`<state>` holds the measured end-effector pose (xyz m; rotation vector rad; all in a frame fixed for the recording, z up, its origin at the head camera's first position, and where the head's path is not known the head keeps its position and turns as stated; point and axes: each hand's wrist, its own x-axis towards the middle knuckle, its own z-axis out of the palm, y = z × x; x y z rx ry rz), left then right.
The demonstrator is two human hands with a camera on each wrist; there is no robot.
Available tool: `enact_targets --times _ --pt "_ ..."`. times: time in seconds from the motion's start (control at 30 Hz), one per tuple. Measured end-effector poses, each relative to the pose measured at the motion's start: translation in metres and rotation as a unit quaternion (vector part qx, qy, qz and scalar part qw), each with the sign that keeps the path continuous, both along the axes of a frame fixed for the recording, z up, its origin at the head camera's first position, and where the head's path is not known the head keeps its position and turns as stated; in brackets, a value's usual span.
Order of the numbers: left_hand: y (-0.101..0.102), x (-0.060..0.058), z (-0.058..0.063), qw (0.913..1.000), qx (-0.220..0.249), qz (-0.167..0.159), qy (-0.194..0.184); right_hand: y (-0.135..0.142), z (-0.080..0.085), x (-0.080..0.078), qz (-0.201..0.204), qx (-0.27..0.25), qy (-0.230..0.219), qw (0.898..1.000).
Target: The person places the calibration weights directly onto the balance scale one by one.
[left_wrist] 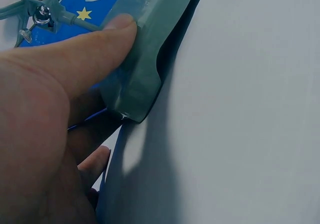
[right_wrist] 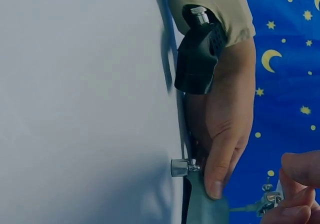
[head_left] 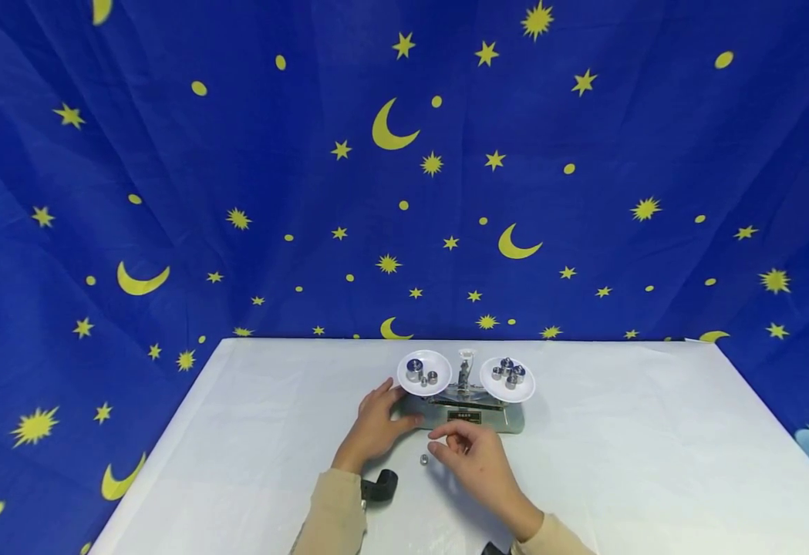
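A grey-green balance scale [head_left: 464, 412] with two white pans stands on the table. My left hand [head_left: 375, 424] grips the left end of its base, thumb on top and fingers round the edge, as the left wrist view shows. A small metal weight [head_left: 424, 459] stands on the table in front of the base. Just right of this weight hovers my right hand [head_left: 476, 462], thumb and index finger apart, nothing visible between them. The left pan [head_left: 439, 361] bears one large and two small weights; the right pan [head_left: 527, 384] bears several weights.
A white cover lies over the table [head_left: 654, 455]. Behind it hangs a blue cloth [head_left: 584, 169] with yellow moons and stars. A black wrist camera [head_left: 380, 487] juts from the left sleeve, close to the small weight.
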<state>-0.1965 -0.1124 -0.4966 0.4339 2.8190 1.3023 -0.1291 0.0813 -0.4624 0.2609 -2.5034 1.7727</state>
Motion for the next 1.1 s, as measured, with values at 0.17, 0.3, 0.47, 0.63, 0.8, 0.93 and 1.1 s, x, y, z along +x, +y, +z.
enact_targets --times 0.17,0.3,0.47,0.63,0.8,0.93,1.1 --pt "-0.001 -0.001 -0.002 1.0000 -0.002 -0.002 0.002 0.000 -0.004 0.001 0.005 -0.001 -0.003 1.000" --pt "-0.001 -0.002 -0.004 1.0000 -0.007 -0.002 0.001 -0.001 -0.007 0.002 0.013 0.000 -0.011 1.000" --pt "-0.001 -0.003 -0.004 1.0000 -0.004 -0.003 0.001 -0.002 -0.010 0.005 0.025 0.000 -0.014 1.000" --pt "0.000 -0.002 -0.003 1.0000 -0.005 -0.004 0.003 -0.003 -0.014 0.006 0.037 0.005 -0.025 0.999" --pt "0.000 -0.002 -0.001 1.0000 -0.002 -0.001 -0.004 -0.004 -0.018 0.007 0.044 -0.007 -0.038 0.998" --pt "0.000 -0.001 0.001 1.0000 0.000 -0.005 -0.001 -0.004 -0.019 0.006 0.057 -0.020 -0.050 0.997" --pt "0.001 0.000 0.002 0.9999 -0.003 -0.001 -0.010 -0.004 -0.023 0.005 0.088 -0.017 -0.058 0.994"
